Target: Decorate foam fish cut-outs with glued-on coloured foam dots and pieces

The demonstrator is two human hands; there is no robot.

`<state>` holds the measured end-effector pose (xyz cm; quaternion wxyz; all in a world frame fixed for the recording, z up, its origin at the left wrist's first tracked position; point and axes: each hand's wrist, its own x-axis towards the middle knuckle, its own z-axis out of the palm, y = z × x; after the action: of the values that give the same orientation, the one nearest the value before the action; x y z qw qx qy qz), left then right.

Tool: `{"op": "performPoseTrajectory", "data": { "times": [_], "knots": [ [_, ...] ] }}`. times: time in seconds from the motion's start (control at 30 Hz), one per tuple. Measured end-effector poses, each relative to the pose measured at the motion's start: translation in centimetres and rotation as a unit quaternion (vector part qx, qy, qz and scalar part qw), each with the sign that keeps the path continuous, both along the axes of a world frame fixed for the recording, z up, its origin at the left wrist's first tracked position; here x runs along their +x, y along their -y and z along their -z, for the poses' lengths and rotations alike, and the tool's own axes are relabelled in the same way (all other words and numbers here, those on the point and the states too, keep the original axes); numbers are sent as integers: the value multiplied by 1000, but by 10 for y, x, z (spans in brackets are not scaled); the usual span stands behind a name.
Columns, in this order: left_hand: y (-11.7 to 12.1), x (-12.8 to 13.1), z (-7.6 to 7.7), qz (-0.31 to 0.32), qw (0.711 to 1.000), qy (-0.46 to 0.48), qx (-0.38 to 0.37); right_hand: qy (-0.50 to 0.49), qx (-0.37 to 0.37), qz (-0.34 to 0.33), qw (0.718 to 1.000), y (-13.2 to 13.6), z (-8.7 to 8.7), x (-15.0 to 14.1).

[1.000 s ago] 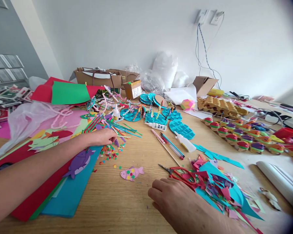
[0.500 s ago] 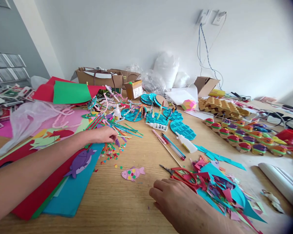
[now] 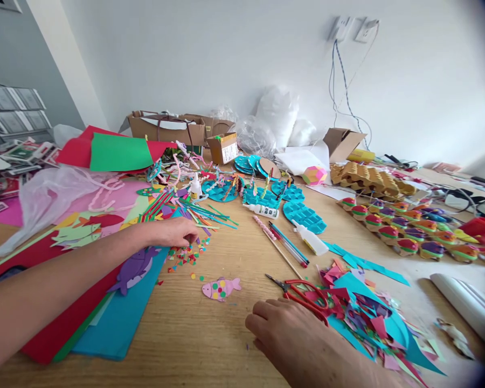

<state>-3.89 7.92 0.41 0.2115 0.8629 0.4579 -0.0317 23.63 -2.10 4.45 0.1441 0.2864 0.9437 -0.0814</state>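
Note:
My left hand [image 3: 173, 231] reaches across the coloured foam sheets [image 3: 105, 318] and its fingertips are pinched down at a scatter of small coloured paper dots [image 3: 186, 254]; what they grip is too small to see. A pink paper fish [image 3: 220, 288] stuck with coloured dots lies on the wooden table [image 3: 210, 345] between my hands. My right hand [image 3: 291, 337] rests palm down on the table, fingers curled, just below red-handled scissors [image 3: 303, 291] and touching nothing else. A purple foam fish [image 3: 135, 268] lies under my left forearm.
A heap of paper scraps [image 3: 364, 318] lies right of the scissors. Glue bottles [image 3: 311, 240], pencils [image 3: 286, 245], teal woven shapes [image 3: 303, 215], paper strips [image 3: 202, 213] and rows of coloured egg-carton figures [image 3: 404, 226] fill the middle. Cardboard boxes [image 3: 165, 128] and plastic bags [image 3: 52, 199] stand behind.
My left hand has slid slightly toward me and right, down onto the paper dots. My right hand has barely moved.

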Motion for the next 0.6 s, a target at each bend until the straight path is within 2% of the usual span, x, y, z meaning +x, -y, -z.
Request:
{"op": "performPoseTrajectory", "data": {
  "times": [0.17,0.37,0.5,0.6],
  "knots": [
    [-2,0,0,-9,1000,25,-8,-13,-5,8,1000,-3,8,2],
    [-6,-10,-6,-69,994,81,-36,-45,-26,17,998,-11,18,8],
    [-3,-16,-13,-133,979,143,-59,-122,-68,74,987,-21,16,9],
    [5,-8,-17,-172,963,195,-66,-218,-115,130,960,-30,11,1]
  ]
}}
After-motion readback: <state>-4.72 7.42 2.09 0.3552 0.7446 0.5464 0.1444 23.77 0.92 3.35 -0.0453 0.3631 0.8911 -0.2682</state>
